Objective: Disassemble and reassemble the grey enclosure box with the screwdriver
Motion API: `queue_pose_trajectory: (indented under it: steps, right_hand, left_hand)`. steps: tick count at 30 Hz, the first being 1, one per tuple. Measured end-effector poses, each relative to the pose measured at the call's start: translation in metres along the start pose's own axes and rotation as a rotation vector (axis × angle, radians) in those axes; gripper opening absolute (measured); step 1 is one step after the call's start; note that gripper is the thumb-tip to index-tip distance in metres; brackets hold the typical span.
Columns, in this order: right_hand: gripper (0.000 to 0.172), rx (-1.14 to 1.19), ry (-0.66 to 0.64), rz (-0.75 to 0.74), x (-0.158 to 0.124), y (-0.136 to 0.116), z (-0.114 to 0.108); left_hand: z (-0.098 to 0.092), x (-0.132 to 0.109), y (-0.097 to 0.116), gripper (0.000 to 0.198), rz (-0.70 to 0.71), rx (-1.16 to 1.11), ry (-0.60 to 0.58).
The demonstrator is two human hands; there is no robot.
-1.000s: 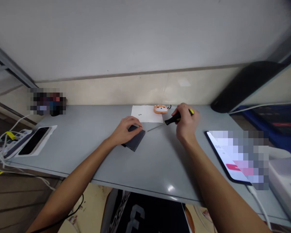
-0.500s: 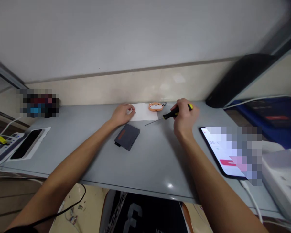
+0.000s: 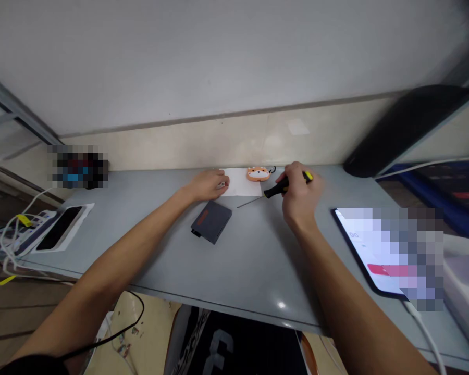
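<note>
My left hand (image 3: 209, 184) rests on the left edge of a white sheet of paper (image 3: 242, 182), its fingers curled and pinched together over something too small to make out. A small dark grey box with an orange label (image 3: 211, 222) lies free on the grey table (image 3: 160, 245), just in front of that hand. My right hand (image 3: 299, 195) is closed round the black and yellow handle of a screwdriver (image 3: 275, 189), whose thin shaft points left and down toward the box. An orange animal-shaped charm (image 3: 258, 174) sits at the paper's far right corner.
A tablet with a lit screen (image 3: 379, 250) lies at the right, with a white cable running off the front edge. At the left a phone (image 3: 60, 227) rests on a white pad beside a power strip and cables. A dark monitor base (image 3: 398, 130) stands at the back right.
My left hand let go of the grey box and moved back to the paper's left edge, where it pinched shut. The right hand kept hold of the screwdriver almost in place.
</note>
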State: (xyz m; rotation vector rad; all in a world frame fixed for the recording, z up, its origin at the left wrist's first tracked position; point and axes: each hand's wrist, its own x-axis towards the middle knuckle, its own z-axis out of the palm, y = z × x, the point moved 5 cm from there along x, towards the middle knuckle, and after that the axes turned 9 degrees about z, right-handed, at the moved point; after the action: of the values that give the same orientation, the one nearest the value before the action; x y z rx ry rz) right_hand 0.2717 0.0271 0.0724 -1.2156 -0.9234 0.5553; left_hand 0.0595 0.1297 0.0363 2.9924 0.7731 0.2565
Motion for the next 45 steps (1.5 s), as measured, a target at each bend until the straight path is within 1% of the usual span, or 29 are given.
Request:
queue_pose_trajectory:
  steps: [2, 10, 14, 17, 20, 22, 24, 25, 27, 30, 32, 34, 36, 41, 43, 45]
  right_hand:
    - [0.032, 0.012, -0.008, 0.008, -0.001, 0.001, 0.001]
    - [0.031, -0.009, -0.016, -0.013, -0.002, 0.000, 0.003]
    - [0.031, -0.016, -0.016, -0.009, -0.001, 0.001, 0.003]
    - [0.030, -0.013, -0.008, -0.016, 0.000, 0.003, 0.002]
    - [0.029, -0.017, 0.005, -0.015, 0.002, 0.005, 0.001]
    - [0.029, -0.011, 0.005, -0.015, 0.002, 0.006, 0.001]
    - [0.030, -0.007, 0.002, -0.018, 0.002, 0.006, 0.002]
    - [0.030, -0.009, -0.004, -0.018, 0.002, 0.006, 0.002]
    - [0.031, -0.012, -0.011, -0.019, 0.002, 0.007, 0.003]
    - [0.032, -0.014, -0.018, -0.020, 0.002, 0.008, 0.003]
    - [0.032, -0.022, -0.018, -0.023, 0.002, 0.009, 0.003]
    - [0.032, -0.031, -0.016, -0.025, 0.002, 0.010, 0.003]
    - [0.031, -0.030, -0.005, -0.021, 0.003, 0.010, 0.002]
    - [0.030, -0.007, 0.036, -0.026, 0.006, 0.006, -0.002]
    - [0.030, 0.027, 0.041, -0.052, 0.007, 0.003, -0.004]
    - [0.032, 0.066, 0.015, -0.108, 0.008, -0.002, -0.005]
  left_hand:
    - [0.000, 0.001, 0.000, 0.024, -0.008, -0.004, -0.006]
    - [0.006, -0.004, -0.006, 0.026, -0.056, -0.086, 0.038]
    - [0.007, -0.006, -0.008, 0.029, -0.053, -0.080, 0.045]
    - [0.005, -0.011, -0.008, 0.031, -0.042, -0.084, 0.070]
    - [-0.001, -0.024, -0.004, 0.032, -0.070, -0.130, 0.150]
    - [-0.005, -0.039, 0.001, 0.034, -0.129, -0.197, 0.224]
    - [-0.004, -0.056, 0.009, 0.033, -0.163, -0.278, 0.270]
    - [-0.003, -0.065, 0.014, 0.030, -0.161, -0.324, 0.273]
    - [0.003, -0.080, 0.025, 0.028, -0.136, -0.401, 0.238]
    - [0.008, -0.094, 0.040, 0.029, -0.132, -0.443, 0.240]
    - [0.010, -0.094, 0.050, 0.030, -0.119, -0.444, 0.248]
    - [0.012, -0.089, 0.058, 0.032, -0.110, -0.428, 0.253]
    - [0.013, -0.083, 0.063, 0.034, -0.134, -0.410, 0.249]
    - [0.018, -0.072, 0.065, 0.036, -0.252, -0.287, 0.207]
    - [0.020, -0.068, 0.066, 0.036, -0.334, -0.213, 0.162]
    - [0.021, -0.062, 0.070, 0.036, -0.427, -0.151, 0.111]
